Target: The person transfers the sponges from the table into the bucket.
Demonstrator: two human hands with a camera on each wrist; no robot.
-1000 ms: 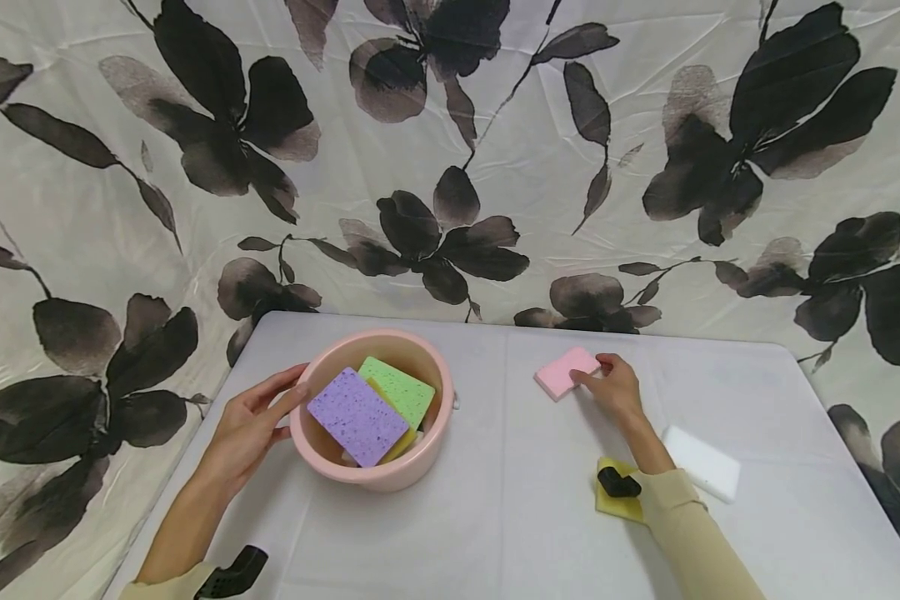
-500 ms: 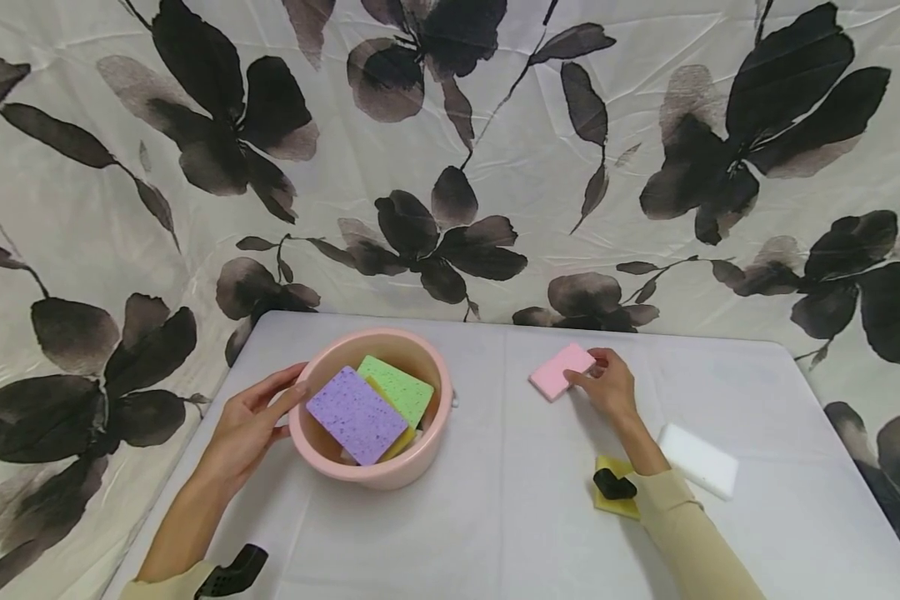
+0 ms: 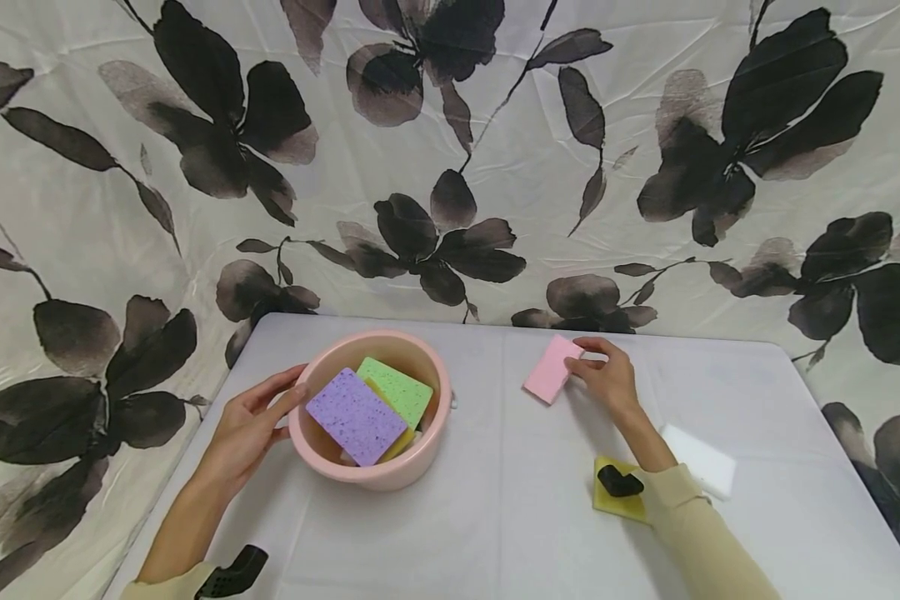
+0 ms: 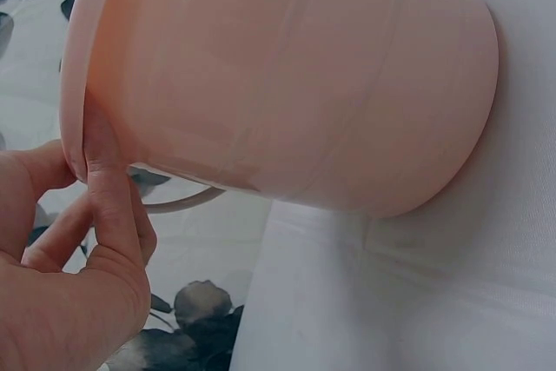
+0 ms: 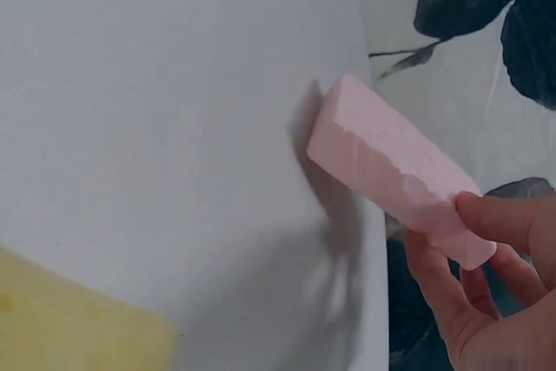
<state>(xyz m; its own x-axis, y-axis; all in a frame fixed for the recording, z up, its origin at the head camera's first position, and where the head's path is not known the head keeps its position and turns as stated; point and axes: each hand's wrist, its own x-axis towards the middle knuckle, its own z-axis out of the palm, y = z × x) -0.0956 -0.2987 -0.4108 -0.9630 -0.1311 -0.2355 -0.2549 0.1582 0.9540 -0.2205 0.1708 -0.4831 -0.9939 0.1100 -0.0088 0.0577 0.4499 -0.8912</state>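
At the left of the table stands a pink bucket (image 3: pixel 412 473), and my left hand (image 3: pixel 251 429) pinches its rim between thumb and fingers, seen closely in the left wrist view. Inside the bucket a speckled purple sponge (image 3: pixel 356 415) leans over a green sponge (image 3: pixel 401 387), with a bit of yellow sponge between them. My right hand (image 3: pixel 609 379) pinches a pink sponge (image 3: pixel 552 371) by one end, near the table's far side. In the right wrist view the sponge (image 5: pixel 391 158) tilts, its free end low by the tabletop and its shadow alongside.
A yellow sponge (image 3: pixel 607 497) lies on the table under my right wrist, partly hidden by a black wrist piece (image 3: pixel 618 482). Right of my forearm lies a white sponge-like block (image 3: pixel 701 461). A floral cloth (image 3: pixel 450 167) hangs behind the table's far edge.
The pink sponge has turned more upright in my right hand and shifted slightly to the left and away. My left hand and the bucket stay where they were.
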